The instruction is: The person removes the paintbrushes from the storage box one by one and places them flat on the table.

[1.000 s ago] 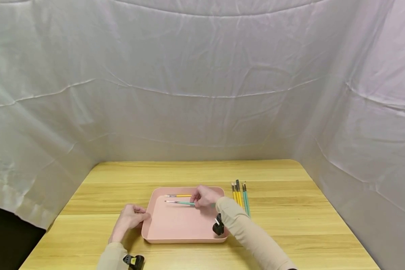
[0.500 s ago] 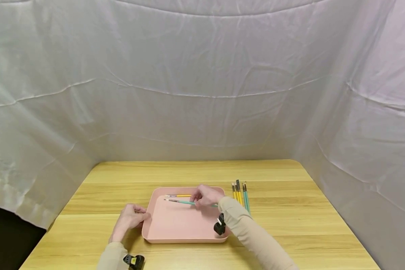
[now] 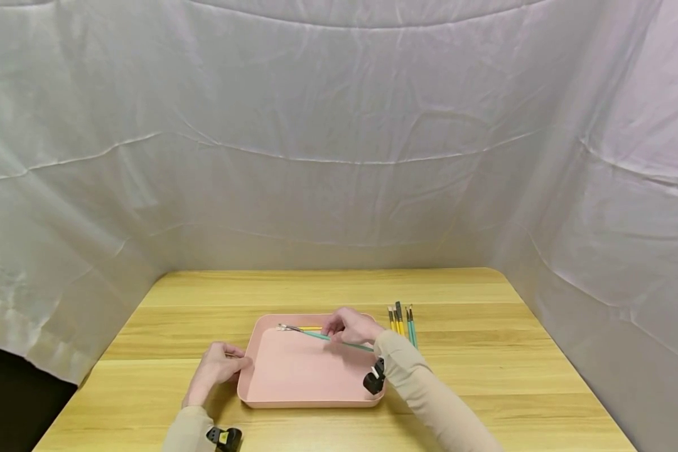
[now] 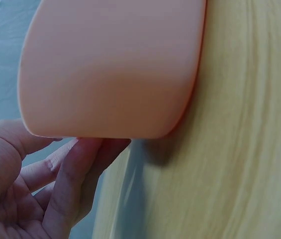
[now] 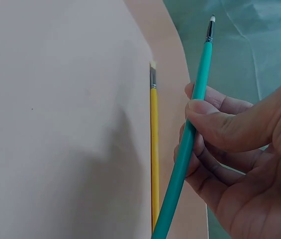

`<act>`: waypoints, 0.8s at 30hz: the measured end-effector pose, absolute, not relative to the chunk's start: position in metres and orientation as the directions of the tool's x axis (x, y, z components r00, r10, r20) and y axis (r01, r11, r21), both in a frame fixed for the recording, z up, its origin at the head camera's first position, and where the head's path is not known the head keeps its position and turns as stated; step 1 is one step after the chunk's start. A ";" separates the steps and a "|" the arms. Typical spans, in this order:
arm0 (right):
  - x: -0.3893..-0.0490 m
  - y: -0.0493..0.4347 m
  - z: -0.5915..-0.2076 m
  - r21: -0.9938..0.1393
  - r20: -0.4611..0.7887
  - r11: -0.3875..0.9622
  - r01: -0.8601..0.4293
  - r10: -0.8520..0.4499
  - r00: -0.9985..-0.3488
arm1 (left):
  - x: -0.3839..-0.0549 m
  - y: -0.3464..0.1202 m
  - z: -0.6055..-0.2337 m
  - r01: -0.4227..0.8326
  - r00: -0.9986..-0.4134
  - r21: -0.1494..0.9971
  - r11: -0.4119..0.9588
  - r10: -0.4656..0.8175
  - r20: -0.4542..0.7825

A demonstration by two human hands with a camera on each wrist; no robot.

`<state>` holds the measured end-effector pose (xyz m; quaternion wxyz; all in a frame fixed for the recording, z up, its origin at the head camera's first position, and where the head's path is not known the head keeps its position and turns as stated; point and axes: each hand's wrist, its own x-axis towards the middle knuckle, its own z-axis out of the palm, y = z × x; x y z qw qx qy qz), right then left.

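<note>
A teal-handled paintbrush [image 5: 177,169] is pinched between the thumb and fingers of my right hand [image 3: 353,328], over the back part of a pink tray [image 3: 305,380]. It slants, its bristle end pointing left in the head view. A yellow-handled paintbrush [image 5: 154,129] lies in the tray along its back wall, partly hidden by the right hand in the head view. My left hand [image 3: 216,366] grips the tray's left wall, thumb at the rim and fingers against the outside; the left wrist view shows fingertips [image 4: 88,147] at the wall.
Right of the tray, several yellow-handled brushes [image 3: 400,326] lie side by side with teal-handled brushes [image 3: 411,333], lower ends hidden by the right sleeve. The wooden table [image 3: 514,364] is enclosed by grey cloth [image 3: 339,201] at the back and sides.
My right hand has shifted slightly right and back with the teal paintbrush. The brush now slants more, its bristle end overlapping the yellow one in the head view. The left hand stays put.
</note>
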<state>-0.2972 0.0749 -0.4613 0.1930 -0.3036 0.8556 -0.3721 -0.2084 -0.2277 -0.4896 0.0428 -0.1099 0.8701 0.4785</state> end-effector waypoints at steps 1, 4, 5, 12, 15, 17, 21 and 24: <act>-0.296 0.076 -0.461 -0.761 -0.104 0.536 -0.364 -0.656 -0.748 | -0.208 -0.228 -0.490 -0.232 -0.972 0.823 0.519 -0.150 -0.180; -0.293 0.080 -0.460 -0.794 -0.104 0.518 -0.319 -0.632 -0.768 | -0.208 -0.227 -0.490 -0.232 -0.972 0.824 0.517 -0.149 -0.180; -0.293 0.082 -0.460 -0.807 -0.099 0.505 -0.306 -0.627 -0.773 | -0.208 -0.227 -0.490 -0.232 -0.972 0.824 0.517 -0.149 -0.181; -0.289 0.095 -0.461 -0.866 -0.056 0.424 -0.264 -0.608 -0.792 | -0.208 -0.227 -0.490 -0.235 -0.971 0.822 0.518 -0.152 -0.182; -0.288 0.099 -0.461 -0.879 -0.043 0.406 -0.250 -0.590 -0.806 | -0.208 -0.227 -0.490 -0.234 -0.972 0.826 0.513 -0.148 -0.183; -0.287 0.101 -0.460 -0.893 -0.032 0.382 -0.239 -0.584 -0.811 | -0.208 -0.227 -0.490 -0.234 -0.972 0.831 0.505 -0.147 -0.185; -0.284 0.104 -0.458 -0.923 -0.012 0.320 -0.213 -0.579 -0.815 | -0.209 -0.227 -0.490 -0.220 -0.975 0.827 0.517 -0.144 -0.169; -0.281 0.106 -0.457 -0.938 -0.009 0.293 -0.184 -0.552 -0.834 | -0.209 -0.227 -0.490 -0.209 -0.977 0.820 0.532 -0.145 -0.155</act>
